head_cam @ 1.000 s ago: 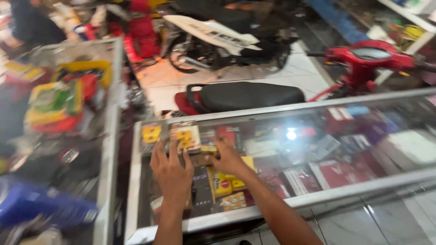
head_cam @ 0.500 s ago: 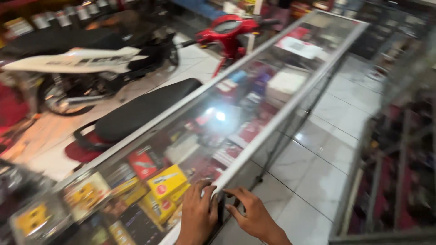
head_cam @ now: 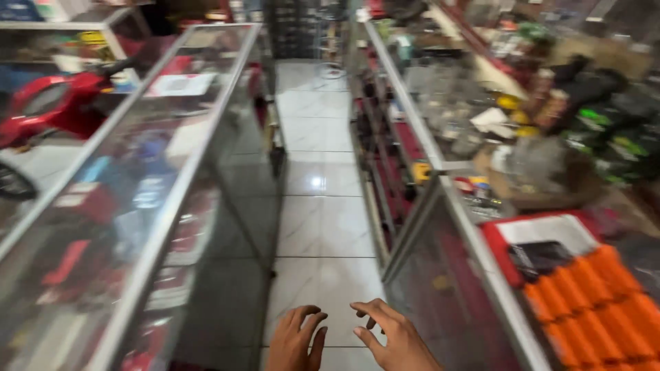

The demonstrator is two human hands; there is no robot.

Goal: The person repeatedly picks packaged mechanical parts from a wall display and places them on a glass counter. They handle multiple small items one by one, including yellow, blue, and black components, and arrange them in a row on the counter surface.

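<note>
Between glass display bench (head_cam: pixel 137 206) and right glass bench (head_cam: pixel 440 227), over white tiled floor (head_cam: pixel 323 227): left hand (head_cam: pixel 294 341), right hand (head_cam: pixel 392 336), fingers spread, released, grasping nothing.

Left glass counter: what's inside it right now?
Through the left glass counter only blurred red, blue and white packaged goods show on its shelves; what kind they are cannot be told. Glare and motion blur hide the lower shelves.

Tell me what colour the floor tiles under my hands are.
White, glossy tiles, faintly marbled, seen in the head view.
</note>
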